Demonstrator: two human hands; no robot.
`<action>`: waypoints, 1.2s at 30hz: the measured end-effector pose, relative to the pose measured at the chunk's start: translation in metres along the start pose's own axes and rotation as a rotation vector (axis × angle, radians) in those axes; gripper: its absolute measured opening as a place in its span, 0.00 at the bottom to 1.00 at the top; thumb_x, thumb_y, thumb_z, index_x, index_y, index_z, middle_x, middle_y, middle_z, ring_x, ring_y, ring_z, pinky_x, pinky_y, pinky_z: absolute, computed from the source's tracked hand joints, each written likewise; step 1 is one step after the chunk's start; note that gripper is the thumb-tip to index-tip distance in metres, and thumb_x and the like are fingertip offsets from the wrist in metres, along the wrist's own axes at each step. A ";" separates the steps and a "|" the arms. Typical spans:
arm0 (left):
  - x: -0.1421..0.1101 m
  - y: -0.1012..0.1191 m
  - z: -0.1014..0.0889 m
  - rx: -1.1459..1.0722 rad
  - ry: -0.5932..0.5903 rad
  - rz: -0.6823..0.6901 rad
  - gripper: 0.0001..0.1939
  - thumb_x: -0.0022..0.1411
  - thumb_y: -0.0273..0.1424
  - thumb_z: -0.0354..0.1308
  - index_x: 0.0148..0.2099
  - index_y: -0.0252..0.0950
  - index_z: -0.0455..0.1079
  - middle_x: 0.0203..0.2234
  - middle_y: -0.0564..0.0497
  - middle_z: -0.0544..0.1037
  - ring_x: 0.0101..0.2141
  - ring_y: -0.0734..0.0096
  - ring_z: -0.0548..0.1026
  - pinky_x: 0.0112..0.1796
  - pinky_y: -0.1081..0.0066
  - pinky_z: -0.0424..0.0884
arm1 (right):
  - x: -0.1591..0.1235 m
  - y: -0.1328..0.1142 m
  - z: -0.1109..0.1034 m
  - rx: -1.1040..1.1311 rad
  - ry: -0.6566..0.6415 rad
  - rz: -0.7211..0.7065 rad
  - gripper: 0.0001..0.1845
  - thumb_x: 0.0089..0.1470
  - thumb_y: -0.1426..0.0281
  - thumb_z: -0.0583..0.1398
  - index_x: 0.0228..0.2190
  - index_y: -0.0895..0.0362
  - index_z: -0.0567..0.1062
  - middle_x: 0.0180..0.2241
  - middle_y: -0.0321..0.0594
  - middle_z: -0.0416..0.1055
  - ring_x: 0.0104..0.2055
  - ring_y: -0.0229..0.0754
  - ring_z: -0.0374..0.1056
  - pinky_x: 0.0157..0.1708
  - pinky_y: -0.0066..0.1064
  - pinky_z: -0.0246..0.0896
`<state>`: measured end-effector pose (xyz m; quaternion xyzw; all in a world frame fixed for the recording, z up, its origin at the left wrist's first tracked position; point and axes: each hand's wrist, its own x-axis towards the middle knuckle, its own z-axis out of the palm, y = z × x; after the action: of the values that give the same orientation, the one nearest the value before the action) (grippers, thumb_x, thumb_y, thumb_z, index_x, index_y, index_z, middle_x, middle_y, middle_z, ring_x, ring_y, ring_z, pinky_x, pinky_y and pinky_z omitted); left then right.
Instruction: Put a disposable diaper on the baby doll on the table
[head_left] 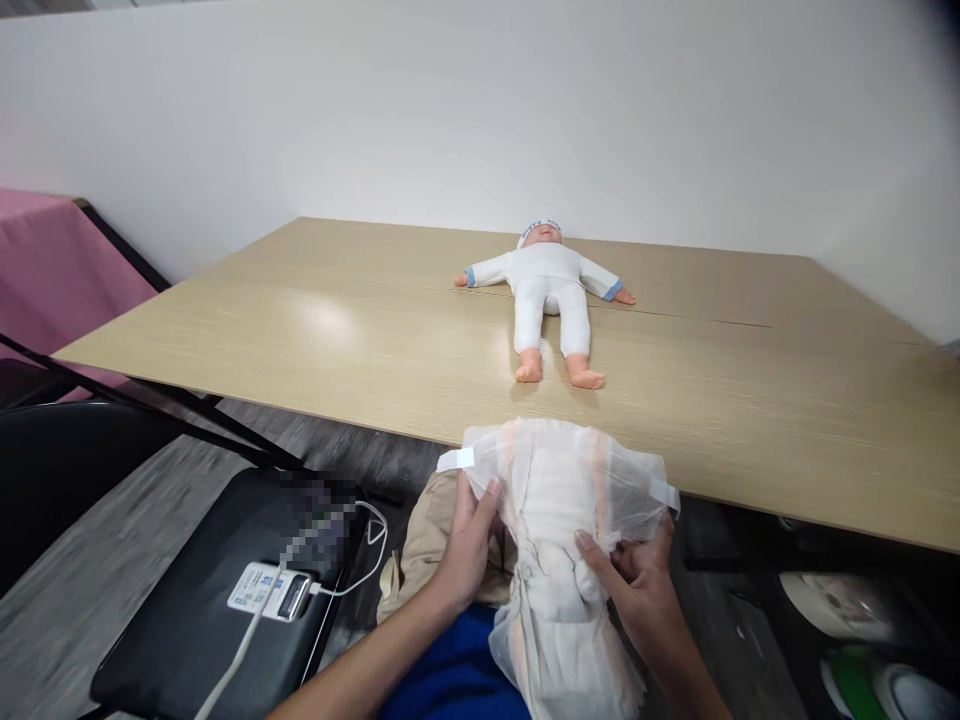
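Our left hand and right hand grip opposite sides of an opened-out white, orange-striped disposable diaper, its long axis pointing away from us toward the white-clothed baby doll, which lies feet nearest, ahead of both hands, on the pale wood-grain counter.

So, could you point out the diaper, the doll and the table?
Diaper (551, 560): head view, on its padded inner middle.
Doll (549, 268): head view, on its white-clothed torso.
Table (375, 345): head view, on a bare part of its top.
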<state>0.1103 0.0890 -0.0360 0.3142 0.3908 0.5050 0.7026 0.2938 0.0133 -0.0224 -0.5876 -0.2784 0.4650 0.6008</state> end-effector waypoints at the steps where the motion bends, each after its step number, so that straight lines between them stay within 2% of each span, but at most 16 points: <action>1: 0.003 0.004 -0.001 0.055 0.049 0.019 0.22 0.66 0.52 0.72 0.52 0.45 0.75 0.44 0.52 0.83 0.48 0.63 0.82 0.53 0.64 0.79 | 0.000 -0.001 0.001 0.000 0.001 -0.007 0.71 0.57 0.56 0.77 0.79 0.46 0.35 0.55 0.47 0.85 0.52 0.50 0.84 0.49 0.37 0.82; 4: 0.015 0.018 -0.007 0.232 0.109 0.115 0.24 0.64 0.54 0.72 0.39 0.39 0.73 0.32 0.54 0.78 0.34 0.69 0.77 0.40 0.69 0.76 | 0.003 -0.001 -0.002 -0.006 0.014 -0.036 0.72 0.55 0.56 0.78 0.79 0.46 0.37 0.57 0.46 0.83 0.52 0.49 0.84 0.49 0.35 0.81; 6: 0.022 0.025 -0.011 0.330 0.092 0.189 0.25 0.66 0.55 0.70 0.37 0.37 0.73 0.29 0.54 0.75 0.31 0.70 0.74 0.38 0.69 0.73 | 0.006 -0.001 -0.006 -0.017 0.028 -0.046 0.72 0.55 0.55 0.78 0.79 0.47 0.38 0.56 0.46 0.84 0.51 0.48 0.83 0.49 0.34 0.80; 8: 0.027 0.032 -0.014 0.399 0.067 0.248 0.23 0.68 0.53 0.68 0.39 0.37 0.74 0.29 0.53 0.76 0.32 0.70 0.73 0.39 0.68 0.72 | 0.010 0.000 -0.010 -0.029 0.033 -0.052 0.71 0.55 0.55 0.78 0.79 0.48 0.39 0.55 0.46 0.84 0.50 0.48 0.83 0.48 0.34 0.79; 12: 0.033 0.045 -0.021 0.573 0.024 0.355 0.18 0.73 0.48 0.64 0.46 0.37 0.76 0.36 0.50 0.80 0.36 0.68 0.75 0.43 0.67 0.71 | 0.018 0.001 -0.016 -0.042 0.031 -0.066 0.71 0.55 0.54 0.78 0.79 0.50 0.39 0.51 0.46 0.85 0.47 0.49 0.83 0.47 0.36 0.79; 16: 0.042 0.059 -0.023 0.855 0.045 0.463 0.14 0.75 0.42 0.62 0.54 0.39 0.73 0.45 0.48 0.81 0.40 0.67 0.77 0.46 0.65 0.72 | 0.027 0.001 -0.016 -0.055 0.049 -0.080 0.72 0.52 0.53 0.79 0.79 0.48 0.42 0.57 0.48 0.82 0.51 0.50 0.82 0.47 0.36 0.79; 19: 0.051 0.065 -0.020 1.033 0.088 0.575 0.18 0.75 0.40 0.63 0.61 0.40 0.69 0.53 0.45 0.78 0.48 0.61 0.77 0.52 0.60 0.74 | 0.034 0.000 -0.014 -0.061 0.047 -0.086 0.70 0.54 0.53 0.78 0.80 0.48 0.42 0.59 0.48 0.81 0.52 0.48 0.82 0.49 0.35 0.79; 24: 0.054 0.064 -0.012 1.334 0.034 0.753 0.23 0.73 0.37 0.64 0.66 0.38 0.68 0.63 0.37 0.72 0.65 0.48 0.70 0.65 0.49 0.70 | 0.042 0.001 -0.009 -0.052 0.056 -0.091 0.70 0.51 0.55 0.79 0.80 0.46 0.45 0.61 0.46 0.80 0.54 0.48 0.81 0.53 0.36 0.78; 27: 0.048 0.058 -0.013 1.522 -0.003 0.840 0.23 0.76 0.36 0.61 0.69 0.41 0.70 0.70 0.39 0.71 0.69 0.44 0.66 0.66 0.45 0.67 | 0.045 0.001 -0.006 -0.041 0.048 -0.081 0.70 0.52 0.55 0.79 0.80 0.45 0.45 0.61 0.46 0.80 0.54 0.48 0.82 0.52 0.36 0.79; 31: 0.043 0.052 -0.025 1.662 -0.016 0.829 0.25 0.78 0.37 0.58 0.74 0.47 0.68 0.71 0.47 0.75 0.68 0.46 0.69 0.60 0.48 0.72 | 0.048 0.000 -0.005 -0.028 0.037 -0.083 0.69 0.55 0.53 0.77 0.80 0.45 0.43 0.60 0.47 0.81 0.54 0.49 0.82 0.51 0.36 0.80; 36: 0.039 0.058 -0.038 1.604 0.019 0.799 0.22 0.79 0.37 0.57 0.71 0.43 0.70 0.67 0.44 0.77 0.67 0.50 0.70 0.60 0.52 0.71 | 0.052 0.002 -0.008 -0.062 0.063 -0.090 0.70 0.53 0.53 0.78 0.80 0.48 0.44 0.55 0.46 0.83 0.58 0.50 0.80 0.52 0.34 0.80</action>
<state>0.0577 0.1455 -0.0151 0.8191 0.4935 0.2897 0.0403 0.3218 0.0555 -0.0370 -0.6072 -0.2997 0.4101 0.6110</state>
